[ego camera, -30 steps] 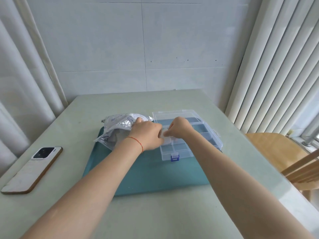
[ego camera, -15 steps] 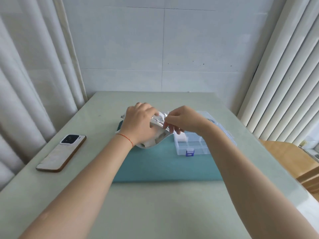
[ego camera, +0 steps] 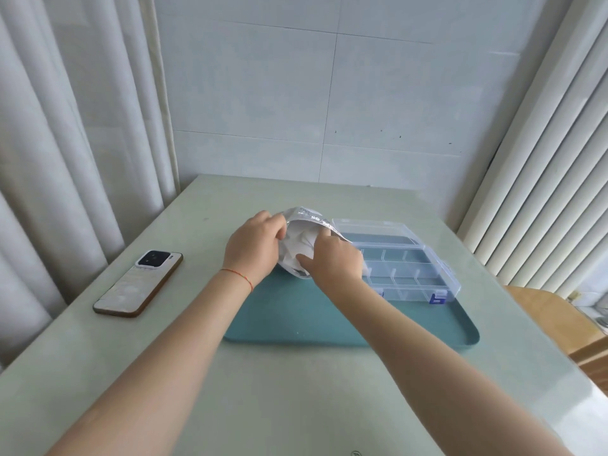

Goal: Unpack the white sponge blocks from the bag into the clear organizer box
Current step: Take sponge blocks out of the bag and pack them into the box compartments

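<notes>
The left hand (ego camera: 255, 246) curls its grip round the left edge of the bag (ego camera: 304, 214), holding its mouth wide above the tray (ego camera: 296, 319), while the right hand (ego camera: 332, 261) reaches among the white sponges (ego camera: 301, 241) inside, its grip hidden, beside the open, compartmented box (ego camera: 411, 261).

Silvery bag (ego camera: 307, 216) gapes open (white blocks (ego camera: 301, 245) inside) beside the lidless clear organizer box (ego camera: 411, 268).

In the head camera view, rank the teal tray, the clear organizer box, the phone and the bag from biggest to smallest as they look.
1. teal tray
2. clear organizer box
3. phone and bag: too close to rank, since both hands cover part of the bag.
</notes>
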The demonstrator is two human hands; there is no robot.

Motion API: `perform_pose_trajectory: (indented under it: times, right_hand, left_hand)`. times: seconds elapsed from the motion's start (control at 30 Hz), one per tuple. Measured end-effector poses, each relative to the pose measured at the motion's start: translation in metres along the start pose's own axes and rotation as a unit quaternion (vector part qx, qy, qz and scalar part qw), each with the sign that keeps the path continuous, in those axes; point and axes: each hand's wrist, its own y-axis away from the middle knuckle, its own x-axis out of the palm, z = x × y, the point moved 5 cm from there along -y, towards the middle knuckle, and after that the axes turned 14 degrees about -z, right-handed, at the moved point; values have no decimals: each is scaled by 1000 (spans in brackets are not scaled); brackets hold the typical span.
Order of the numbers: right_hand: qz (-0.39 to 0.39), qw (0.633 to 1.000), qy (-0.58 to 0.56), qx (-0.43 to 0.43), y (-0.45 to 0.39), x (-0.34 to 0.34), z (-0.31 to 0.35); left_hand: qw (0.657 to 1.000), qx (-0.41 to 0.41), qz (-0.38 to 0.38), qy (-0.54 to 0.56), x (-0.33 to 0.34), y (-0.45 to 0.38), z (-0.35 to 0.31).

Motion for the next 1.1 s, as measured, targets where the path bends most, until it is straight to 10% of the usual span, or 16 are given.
perform_pose_trajectory:
  times: [0.63, 0.9, 1.1]
  right_hand:
    - [-68, 992, 71, -79, -19, 9, 1]
    - [-203, 963, 78, -162, -12, -8, -5]
    - [-164, 978, -115, -64, 10, -27, -49]
  left_hand:
    - [999, -31, -10, -5, 1, 1, -4]
    - [936, -213, 253, 122, 30, 35, -26]
    - [907, -320, 156, 224, 35, 42, -16]
